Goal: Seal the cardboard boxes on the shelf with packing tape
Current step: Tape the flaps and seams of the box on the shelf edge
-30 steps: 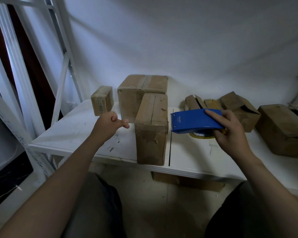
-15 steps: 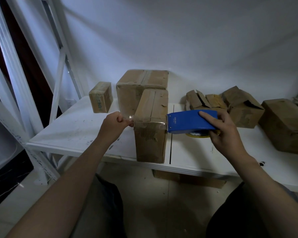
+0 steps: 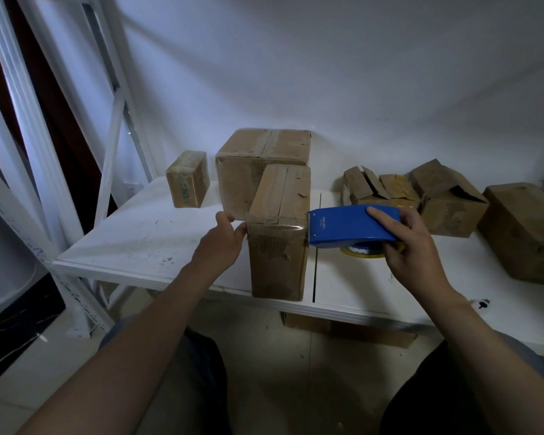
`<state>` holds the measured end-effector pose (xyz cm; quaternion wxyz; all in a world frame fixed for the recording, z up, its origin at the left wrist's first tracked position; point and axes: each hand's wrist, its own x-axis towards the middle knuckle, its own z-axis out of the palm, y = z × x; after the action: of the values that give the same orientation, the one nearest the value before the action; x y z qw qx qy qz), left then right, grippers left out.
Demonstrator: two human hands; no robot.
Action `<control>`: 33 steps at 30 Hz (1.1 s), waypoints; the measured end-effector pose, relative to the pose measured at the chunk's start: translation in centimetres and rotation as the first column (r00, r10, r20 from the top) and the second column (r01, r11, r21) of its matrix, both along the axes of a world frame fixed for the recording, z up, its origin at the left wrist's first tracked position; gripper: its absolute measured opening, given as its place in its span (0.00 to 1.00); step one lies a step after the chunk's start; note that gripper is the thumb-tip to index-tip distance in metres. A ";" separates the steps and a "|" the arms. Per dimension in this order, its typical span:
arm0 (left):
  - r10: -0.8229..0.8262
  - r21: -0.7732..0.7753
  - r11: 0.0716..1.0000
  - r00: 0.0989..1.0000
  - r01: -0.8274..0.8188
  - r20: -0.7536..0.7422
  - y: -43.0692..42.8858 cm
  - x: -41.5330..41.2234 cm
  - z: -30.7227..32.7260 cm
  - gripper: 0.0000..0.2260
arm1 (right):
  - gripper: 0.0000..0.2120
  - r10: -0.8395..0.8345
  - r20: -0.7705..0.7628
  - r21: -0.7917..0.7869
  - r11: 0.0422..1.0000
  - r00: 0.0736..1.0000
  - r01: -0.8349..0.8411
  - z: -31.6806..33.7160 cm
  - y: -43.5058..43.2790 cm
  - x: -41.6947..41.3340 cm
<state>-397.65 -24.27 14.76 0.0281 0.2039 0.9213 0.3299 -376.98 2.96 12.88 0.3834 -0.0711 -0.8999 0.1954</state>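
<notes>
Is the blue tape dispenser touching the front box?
Touching. Head view: the blue tape dispenser butts its toothed end against the right edge of the front box, no gap.
</notes>
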 end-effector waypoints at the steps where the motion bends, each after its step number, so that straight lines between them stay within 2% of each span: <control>1: 0.022 -0.028 0.999 1.000 -0.023 -0.020 0.1 0.0 0.1 0.15 | 0.37 0.001 -0.001 -0.001 1.000 1.000 -0.001 -0.1 0.0 0.0; 2: 0.063 0.005 0.998 0.995 -0.063 -0.082 0.1 0.0 0.3 0.13 | 0.38 0.002 0.001 0.000 1.000 1.000 -0.002 -0.1 0.0 0.1; 4: 0.152 0.199 0.974 0.958 -0.105 -0.241 0.6 0.2 1.1 0.11 | 0.37 0.000 0.003 0.004 1.000 1.000 0.000 -0.2 -0.1 0.1; 6: 0.126 0.324 0.946 0.930 -0.007 -0.346 2.0 1.0 2.1 0.14 | 0.37 -0.004 0.004 0.010 1.000 1.000 0.004 -0.3 -0.1 0.1; 8: 0.014 0.294 0.950 0.928 0.103 -0.371 3.8 2.3 2.7 0.21 | 0.38 -0.004 0.002 0.005 1.000 1.000 0.004 -0.3 -0.1 0.1; 11: -0.061 0.134 0.983 0.911 0.126 -0.409 6.1 3.0 1.8 0.32 | 0.38 -0.009 0.002 -0.004 1.000 1.000 0.009 -0.4 -0.1 0.1; 15: -0.041 0.137 0.987 0.947 0.088 -0.320 6.4 1.9 1.7 0.40 | 0.37 -0.009 0.002 0.004 1.000 1.000 0.009 -0.5 0.0 0.3; 20: -0.131 0.201 0.965 0.976 0.166 -0.173 4.9 -0.2 3.0 0.45 | 0.36 -0.017 -0.012 -0.013 1.000 1.000 0.017 -0.9 0.1 0.4; 26: -0.313 0.246 0.917 0.949 0.313 -0.038 3.7 -2.0 3.6 0.42 | 0.37 -0.013 -0.034 -0.027 1.000 0.999 0.012 -1.2 0.1 0.1; 31: -0.383 0.246 0.894 0.924 0.374 -0.011 2.0 -3.9 3.5 0.39 | 0.37 -0.011 -0.039 -0.026 1.000 0.999 0.010 -1.0 0.1 -0.4; 33: -0.393 0.234 0.893 0.920 0.384 -0.012 1.5 -4.2 3.1 0.34 | 0.37 -0.010 -0.040 -0.043 0.999 0.999 0.008 -1.1 0.0 -0.5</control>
<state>-401.80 -22.73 17.83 0.0858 0.3797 0.8166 0.4263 -377.45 2.97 11.76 0.4009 -0.0794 -0.8871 0.2144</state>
